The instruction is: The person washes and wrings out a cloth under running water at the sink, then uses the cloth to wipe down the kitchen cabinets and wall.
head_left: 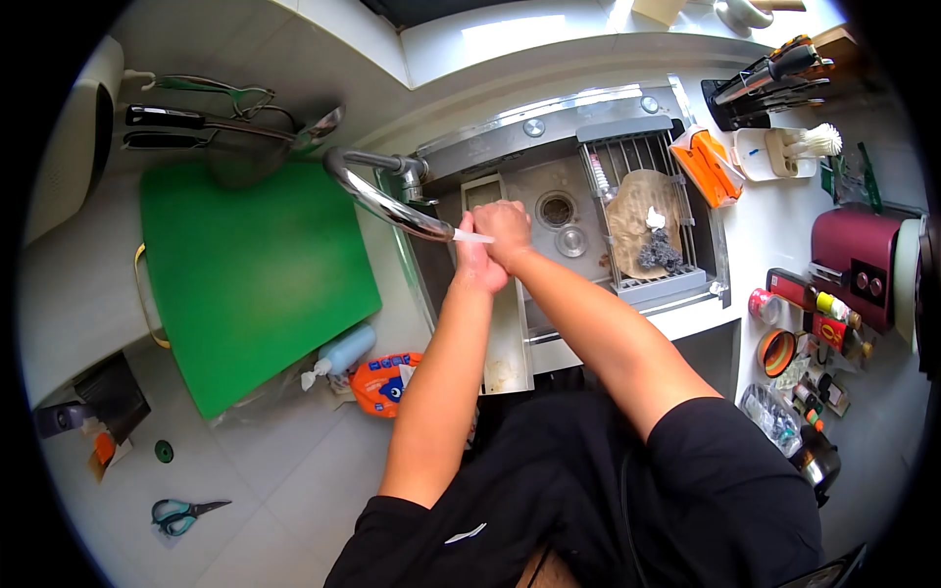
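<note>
Right hand (508,227) partly hides left hand (476,267) (grip unclear) below faucet (392,208).

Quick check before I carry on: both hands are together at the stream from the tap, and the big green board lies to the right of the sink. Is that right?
Not quite: the head view shows the big green board to the left of the sink. The left hand and right hand are together at the stream from the tap.
</note>
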`<state>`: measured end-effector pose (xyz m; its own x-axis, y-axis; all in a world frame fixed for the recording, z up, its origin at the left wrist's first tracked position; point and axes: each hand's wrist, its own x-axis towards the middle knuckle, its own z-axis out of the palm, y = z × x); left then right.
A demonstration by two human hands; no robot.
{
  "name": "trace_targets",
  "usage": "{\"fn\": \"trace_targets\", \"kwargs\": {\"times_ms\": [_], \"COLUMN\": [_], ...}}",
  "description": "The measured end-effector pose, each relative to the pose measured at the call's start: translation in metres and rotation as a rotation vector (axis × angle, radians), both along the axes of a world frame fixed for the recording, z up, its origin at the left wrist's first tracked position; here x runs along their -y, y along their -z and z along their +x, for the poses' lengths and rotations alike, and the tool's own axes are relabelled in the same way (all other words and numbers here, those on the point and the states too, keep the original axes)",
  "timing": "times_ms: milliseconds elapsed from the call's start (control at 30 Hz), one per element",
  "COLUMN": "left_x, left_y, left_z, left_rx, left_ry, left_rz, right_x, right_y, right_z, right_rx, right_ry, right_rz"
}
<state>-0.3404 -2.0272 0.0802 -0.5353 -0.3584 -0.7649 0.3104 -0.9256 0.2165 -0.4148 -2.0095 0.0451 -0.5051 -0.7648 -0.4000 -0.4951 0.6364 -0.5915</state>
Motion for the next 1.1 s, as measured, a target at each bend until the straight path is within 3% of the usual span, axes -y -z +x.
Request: {"fn": "trace_targets", "kwargs": {"times_ms": [33,67,133,167,233,267,333,367,433,500,567,633,700,767,800,867,933,1033,1067,1100], "left_x": [0.002,0.006,0.013,0.012,0.009,0.010,0.002,-0.001,0.004,0.006,0.003,0.010,0.016,0.023,0.016,0.029,0.027,0.003,0.009,0.009], "left_y": [0.006,0.011,0.020,0.024,0.038,0.049,0.058,0.062,0.073,0.075,0.066,0.059,0.064,0.084,0.063,0.122,0.110,0.078,0.096,0.083], "left_z": [-0.002,-0.005,-0.013,-0.019,-0.030,-0.029,-0.040,-0.046,-0.052,-0.057,-0.059,-0.054,-0.048,-0.037,-0.041,-0.021,-0.016,-0.009,0.005,0.005], "left_rx": [-0.082,-0.086,-0.011,-0.017,0.368,0.234,0.253,0.274,0.278,0.422,0.505,0.608,0.677,0.558,0.508,0.408,0.313,0.741,0.768,0.771], "left_ry": [0.037,0.037,0.018,0.018,-0.079,-0.013,-0.001,0.010,0.000,0.035,0.003,0.218,0.299,0.218,0.083,0.089,0.092,0.179,0.303,0.300], "left_rz": [0.044,0.048,0.182,0.186,-0.021,-0.058,-0.134,-0.211,-0.223,-0.286,-0.284,-0.357,-0.390,-0.400,-0.304,-0.331,-0.355,-0.890,-1.059,-1.061], "right_x": [-0.008,-0.014,-0.027,-0.038,-0.059,-0.062,-0.068,-0.070,-0.072,-0.067,-0.064,-0.056,-0.044,-0.034,-0.027,-0.017,-0.014,-0.007,-0.005,-0.004], "right_y": [0.001,0.004,0.031,0.039,0.042,0.041,0.027,0.017,-0.008,-0.002,-0.006,-0.001,-0.006,-0.015,-0.006,-0.024,-0.023,-0.006,0.004,0.004], "right_z": [-0.004,-0.004,0.003,-0.004,-0.020,-0.019,-0.016,-0.018,-0.025,-0.019,-0.014,-0.013,-0.006,-0.003,-0.004,-0.003,-0.003,-0.002,0.001,0.003], "right_rx": [-0.096,-0.100,-0.013,-0.019,-0.222,-0.226,0.345,0.342,0.732,0.734,0.526,0.563,0.786,0.877,1.049,1.327,1.367,1.512,1.622,1.625], "right_ry": [-0.166,-0.166,0.093,0.092,-0.230,-0.231,0.609,0.610,0.862,0.886,0.840,0.823,0.927,0.963,0.985,1.079,1.033,1.018,1.052,1.047], "right_rz": [-0.027,-0.022,-0.236,-0.233,-0.614,-0.612,-0.598,-0.597,-0.542,-0.582,-0.521,-0.462,-0.432,-0.445,-0.408,-0.421,-0.300,-0.169,-0.157,-0.157]}}
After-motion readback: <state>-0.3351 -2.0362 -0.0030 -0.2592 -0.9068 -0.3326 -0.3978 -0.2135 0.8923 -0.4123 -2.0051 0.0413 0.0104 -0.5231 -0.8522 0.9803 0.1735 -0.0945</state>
